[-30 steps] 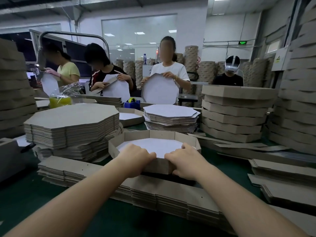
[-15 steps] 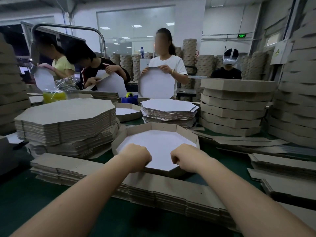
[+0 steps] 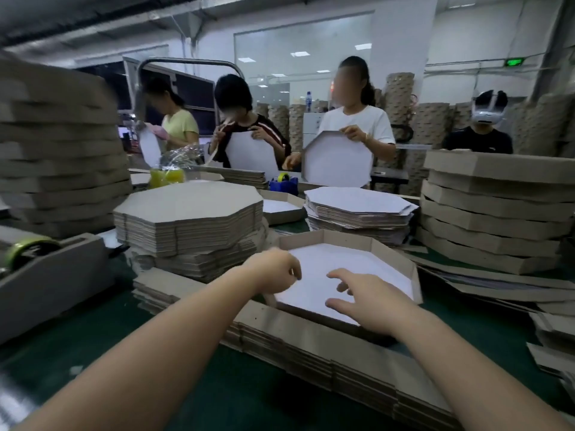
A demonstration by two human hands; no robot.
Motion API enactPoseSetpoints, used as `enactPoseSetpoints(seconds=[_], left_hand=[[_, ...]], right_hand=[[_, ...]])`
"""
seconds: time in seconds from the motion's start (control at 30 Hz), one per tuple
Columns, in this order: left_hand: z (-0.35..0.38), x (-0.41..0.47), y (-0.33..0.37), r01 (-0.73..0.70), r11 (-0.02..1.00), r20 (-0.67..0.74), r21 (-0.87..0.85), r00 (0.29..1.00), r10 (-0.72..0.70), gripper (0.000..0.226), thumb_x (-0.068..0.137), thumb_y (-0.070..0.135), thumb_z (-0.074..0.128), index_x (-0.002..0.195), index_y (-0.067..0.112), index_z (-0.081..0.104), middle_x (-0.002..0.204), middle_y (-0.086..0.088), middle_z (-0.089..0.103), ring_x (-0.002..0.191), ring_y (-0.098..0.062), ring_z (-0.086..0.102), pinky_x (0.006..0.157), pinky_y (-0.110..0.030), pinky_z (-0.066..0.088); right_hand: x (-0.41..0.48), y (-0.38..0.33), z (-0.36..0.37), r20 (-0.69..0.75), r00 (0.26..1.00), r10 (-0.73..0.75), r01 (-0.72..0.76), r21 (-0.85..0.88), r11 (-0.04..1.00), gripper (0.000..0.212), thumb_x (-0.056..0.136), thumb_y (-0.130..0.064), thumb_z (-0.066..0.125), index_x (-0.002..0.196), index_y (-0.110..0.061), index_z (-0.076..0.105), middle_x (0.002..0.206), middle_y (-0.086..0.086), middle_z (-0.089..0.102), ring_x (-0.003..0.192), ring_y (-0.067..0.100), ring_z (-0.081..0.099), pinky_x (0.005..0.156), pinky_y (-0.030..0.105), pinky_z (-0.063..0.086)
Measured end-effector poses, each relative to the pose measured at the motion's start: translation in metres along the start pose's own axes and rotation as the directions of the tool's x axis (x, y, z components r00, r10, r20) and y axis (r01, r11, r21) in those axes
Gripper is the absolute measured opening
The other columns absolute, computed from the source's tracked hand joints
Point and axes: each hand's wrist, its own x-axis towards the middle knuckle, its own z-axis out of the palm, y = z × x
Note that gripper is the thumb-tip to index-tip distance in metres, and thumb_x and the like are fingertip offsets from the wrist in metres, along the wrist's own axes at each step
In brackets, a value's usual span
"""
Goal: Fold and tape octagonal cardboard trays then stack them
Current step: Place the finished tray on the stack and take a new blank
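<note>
Two hands over one folded tray (image 3: 326,239): my left hand (image 3: 273,270) has its fingers curled tight at the tray's near-left rim, can't tell if they grip the wall. My right hand (image 3: 373,306) has its fingers spread wide and loose over the white floor by the near edge, holding nothing. The tray sits on a pile of flat cardboard strips (image 3: 311,346) on the green tabletop (image 3: 93,331). Stack of flat octagon sheets (image 3: 189,213) just left of it, tape dispenser (image 3: 46,269) far left, stacked finished trays (image 3: 491,213) to the right.
</note>
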Motion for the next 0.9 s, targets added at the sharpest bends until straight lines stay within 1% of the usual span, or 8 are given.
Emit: enactPoseSetpoints(seconds=[0.1, 0.2, 0.27, 0.33, 0.43, 0.53, 0.67, 0.9], left_hand=[[-0.023, -0.002, -0.035, 0.143, 0.990, -0.280, 0.009, 0.951, -0.135, 0.025, 0.095, 0.028, 0.049, 0.114, 0.024, 0.064, 0.111, 0.003, 0.063, 0.095, -0.015, 0.059, 0.083, -0.034, 0.054], [-0.038, -0.002, -0.078, 0.316, 0.936, -0.531, 0.153, 0.825, -0.192, 0.036, 0.096, 0.029, 0.043, 0.127, 0.016, 0.055, 0.132, -0.006, 0.052, 0.121, -0.023, 0.046, 0.100, -0.039, 0.040], [-0.047, 0.000, -0.105, 0.446, 0.874, -0.515, 0.194, 0.804, -0.296, 0.049, 0.098, 0.030, 0.036, 0.143, 0.010, 0.036, 0.153, -0.012, 0.029, 0.142, -0.028, 0.023, 0.114, -0.043, 0.022], [-0.054, 0.005, -0.130, 0.537, 0.823, -0.409, 0.183, 0.803, -0.433, 0.056, 0.101, 0.033, 0.026, 0.150, 0.007, 0.019, 0.160, -0.012, 0.010, 0.147, -0.029, 0.004, 0.119, -0.045, 0.008], [-0.054, 0.010, -0.156, 0.572, 0.796, -0.293, 0.200, 0.810, -0.508, 0.050, 0.101, 0.032, 0.025, 0.142, 0.006, 0.035, 0.150, -0.014, 0.033, 0.140, -0.031, 0.026, 0.117, -0.047, 0.012], [-0.052, 0.011, -0.166, 0.516, 0.810, -0.358, 0.278, 0.838, -0.412, 0.035, 0.096, 0.022, 0.038, 0.125, 0.007, 0.051, 0.130, -0.012, 0.054, 0.120, -0.029, 0.049, 0.108, -0.040, 0.031], [-0.054, 0.001, -0.170, 0.459, 0.837, -0.431, 0.299, 0.847, -0.311, 0.025, 0.093, 0.015, 0.048, 0.118, 0.010, 0.053, 0.110, -0.009, 0.056, 0.102, -0.028, 0.055, 0.081, -0.036, 0.046], [-0.055, -0.012, -0.154, 0.406, 0.711, -0.418, 0.575, 0.892, -0.172, 0.017, 0.095, 0.012, 0.047, 0.111, 0.013, 0.054, 0.103, -0.004, 0.060, 0.092, -0.020, 0.061, 0.070, -0.027, 0.046]], right_hand=[[0.006, -0.023, 0.002, -0.020, 0.996, -0.081, 0.081, 0.006, 0.997, 0.045, 0.096, -0.050, 0.046, 0.139, -0.036, 0.042, 0.140, -0.013, 0.050, 0.126, 0.013, 0.048, 0.099, 0.035, 0.043], [0.010, -0.031, 0.011, 0.026, 1.000, -0.017, 0.017, 0.037, 0.999, 0.042, 0.100, -0.047, 0.038, 0.139, -0.033, 0.044, 0.142, -0.009, 0.049, 0.128, 0.016, 0.047, 0.101, 0.035, 0.041], [0.011, -0.030, 0.019, 0.095, 0.995, 0.033, -0.036, 0.034, 0.999, 0.042, 0.101, -0.046, 0.034, 0.139, -0.032, 0.046, 0.143, -0.005, 0.050, 0.128, 0.018, 0.047, 0.101, 0.034, 0.040], [0.013, -0.028, 0.026, 0.159, 0.985, 0.066, -0.080, 0.081, 0.993, 0.042, 0.102, -0.045, 0.032, 0.135, -0.030, 0.053, 0.140, -0.003, 0.052, 0.124, 0.019, 0.048, 0.102, 0.035, 0.040], [0.016, -0.026, 0.033, 0.230, 0.971, 0.063, -0.093, 0.123, 0.988, 0.042, 0.102, -0.044, 0.032, 0.127, -0.026, 0.059, 0.136, -0.003, 0.056, 0.120, 0.018, 0.050, 0.101, 0.034, 0.040], [0.019, -0.027, 0.034, 0.235, 0.969, 0.073, -0.102, 0.116, 0.988, 0.043, 0.102, -0.045, 0.031, 0.126, -0.025, 0.060, 0.134, -0.003, 0.057, 0.119, 0.019, 0.051, 0.101, 0.035, 0.041], [0.022, -0.027, 0.037, 0.229, 0.970, 0.081, -0.106, 0.098, 0.990, 0.043, 0.103, -0.044, 0.031, 0.124, -0.023, 0.061, 0.129, 0.000, 0.059, 0.115, 0.021, 0.052, 0.100, 0.038, 0.042], [0.026, -0.030, 0.040, 0.230, 0.967, 0.106, -0.125, 0.071, 0.990, 0.044, 0.103, -0.044, 0.029, 0.122, -0.021, 0.061, 0.127, 0.004, 0.059, 0.113, 0.023, 0.053, 0.099, 0.040, 0.043]])
